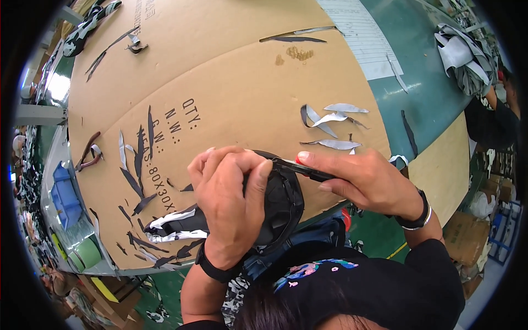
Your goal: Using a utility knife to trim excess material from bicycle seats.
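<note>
My left hand point(228, 192) is closed on the upper edge of a black, shoe-like sewn piece point(283, 201), thumb and forefinger pinching its rim. The piece rests at the near edge of the cardboard, and the hand hides part of it. A black part with white edging point(179, 224) reaches out to the left below my wrist; I cannot tell if it belongs to the same piece. My right hand point(366, 179) grips a slim black utility knife point(313, 172) with a red bit by the thumb. Its tip meets the rim beside my left thumb.
Black and grey offcut strips point(140, 148) lie scattered over the cardboard sheet point(231, 99), with more pale strips point(330, 118) at right. Red-handled nippers point(89, 151) lie at left, near a blue tray point(66, 195). Another person point(492, 121) is at the far right beside bundled grey fabric point(465, 58).
</note>
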A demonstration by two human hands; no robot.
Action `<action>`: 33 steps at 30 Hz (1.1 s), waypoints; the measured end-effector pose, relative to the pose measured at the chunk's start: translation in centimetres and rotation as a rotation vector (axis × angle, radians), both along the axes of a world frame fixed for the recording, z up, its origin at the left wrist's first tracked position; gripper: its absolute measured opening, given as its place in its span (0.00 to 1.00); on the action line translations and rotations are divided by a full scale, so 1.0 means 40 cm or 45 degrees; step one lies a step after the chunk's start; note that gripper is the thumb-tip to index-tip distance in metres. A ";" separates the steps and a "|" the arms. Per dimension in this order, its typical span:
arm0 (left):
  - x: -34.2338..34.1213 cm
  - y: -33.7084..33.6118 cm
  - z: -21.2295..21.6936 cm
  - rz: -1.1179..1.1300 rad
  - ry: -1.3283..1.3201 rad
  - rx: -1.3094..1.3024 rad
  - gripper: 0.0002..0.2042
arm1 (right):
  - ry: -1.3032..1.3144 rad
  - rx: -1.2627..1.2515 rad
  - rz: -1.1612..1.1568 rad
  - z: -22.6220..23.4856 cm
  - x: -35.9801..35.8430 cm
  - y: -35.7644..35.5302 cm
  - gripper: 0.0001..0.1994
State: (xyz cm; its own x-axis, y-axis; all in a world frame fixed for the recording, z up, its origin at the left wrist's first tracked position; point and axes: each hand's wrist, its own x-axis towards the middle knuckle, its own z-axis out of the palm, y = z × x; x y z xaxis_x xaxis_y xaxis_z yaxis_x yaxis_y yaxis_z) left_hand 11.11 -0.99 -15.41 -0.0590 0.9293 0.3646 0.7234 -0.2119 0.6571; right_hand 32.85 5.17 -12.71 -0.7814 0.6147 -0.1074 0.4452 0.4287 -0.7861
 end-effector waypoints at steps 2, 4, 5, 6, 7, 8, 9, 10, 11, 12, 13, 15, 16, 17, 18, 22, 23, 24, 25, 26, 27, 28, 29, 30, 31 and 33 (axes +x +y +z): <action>-0.004 -0.004 -0.006 0.061 -0.138 -0.070 0.04 | -0.194 -0.009 0.014 0.037 -0.006 -0.011 0.27; -0.012 -0.013 -0.010 0.081 -0.165 -0.049 0.05 | -0.387 -0.014 0.028 0.052 -0.006 -0.027 0.28; -0.017 -0.018 -0.010 0.092 -0.284 -0.115 0.05 | -0.414 -0.036 0.015 0.055 -0.002 -0.037 0.29; -0.020 -0.023 -0.010 0.104 -0.402 -0.181 0.05 | -0.441 -0.058 0.002 0.058 0.000 -0.049 0.29; -0.021 -0.031 -0.007 0.100 -0.407 -0.176 0.05 | -0.446 -0.053 -0.002 0.055 0.002 -0.067 0.29; -0.015 -0.037 -0.007 0.142 -0.666 -0.187 0.05 | -0.353 -0.050 -0.091 0.041 0.009 -0.088 0.29; -0.012 -0.039 -0.007 0.184 -0.926 -0.199 0.06 | -0.259 -0.047 -0.179 0.033 0.012 -0.108 0.28; -0.015 -0.038 -0.006 0.183 -0.927 -0.198 0.06 | -0.260 -0.046 -0.179 0.030 0.011 -0.127 0.28; -0.019 -0.035 -0.004 0.250 -1.101 -0.091 0.07 | -0.213 -0.094 -0.259 0.029 0.010 -0.146 0.27; -0.024 -0.031 -0.003 0.316 -1.272 0.018 0.08 | -0.165 -0.141 -0.339 0.027 0.008 -0.164 0.27; -0.033 -0.022 -0.017 0.350 -1.396 0.149 0.08 | -0.149 -0.169 -0.395 0.029 0.003 -0.185 0.26; -0.089 -0.016 -0.059 0.460 -1.573 0.383 0.09 | -0.026 -0.143 -0.467 0.010 0.002 -0.236 0.27; -0.112 -0.008 -0.051 0.523 -1.811 0.414 0.10 | 0.039 -0.156 -0.516 -0.001 -0.002 -0.255 0.27; -0.095 -0.002 -0.046 0.514 -1.810 0.410 0.10 | 0.042 -0.154 -0.524 0.000 -0.006 -0.261 0.27; -0.064 0.010 -0.034 0.589 -1.570 0.373 0.12 | 0.050 -0.108 -0.546 0.001 -0.010 -0.266 0.27; -0.122 -0.028 0.064 0.182 -0.601 -0.911 0.21 | -0.144 -0.059 -0.430 0.010 0.028 -0.239 0.27; -0.140 -0.035 0.061 -0.091 -0.462 -0.966 0.25 | -0.228 -0.145 -0.392 0.030 0.030 -0.218 0.26; -0.151 -0.041 0.065 -0.086 -0.445 -0.963 0.25 | -0.210 -0.144 -0.393 0.031 0.033 -0.197 0.26; -0.158 -0.044 0.076 -0.135 -0.341 -1.012 0.24 | -0.194 -0.101 -0.275 0.030 0.039 -0.170 0.26; -0.161 -0.050 0.087 -0.179 -0.236 -1.062 0.23 | -0.176 -0.058 -0.156 0.026 0.041 -0.148 0.27; -0.158 -0.061 0.108 -0.089 -0.529 -1.199 0.20 | -0.131 0.039 -0.097 0.017 0.039 -0.133 0.29; -0.158 -0.077 0.112 -0.066 -0.510 -1.199 0.20 | -0.105 0.036 -0.086 -0.003 0.026 -0.132 0.29; -0.149 -0.089 0.108 0.080 -0.618 -1.202 0.19 | -0.101 0.098 -0.087 -0.027 0.018 -0.141 0.30; -0.141 -0.110 0.098 0.228 -0.726 -1.200 0.18 | -0.100 0.159 -0.086 -0.046 0.012 -0.153 0.31; -0.136 -0.141 0.071 0.264 -0.651 -1.064 0.17 | -0.061 0.137 -0.111 -0.057 0.012 -0.176 0.32; -0.096 -0.182 0.071 0.375 -0.646 -0.968 0.16 | 0.048 0.128 -0.170 -0.101 0.021 -0.228 0.32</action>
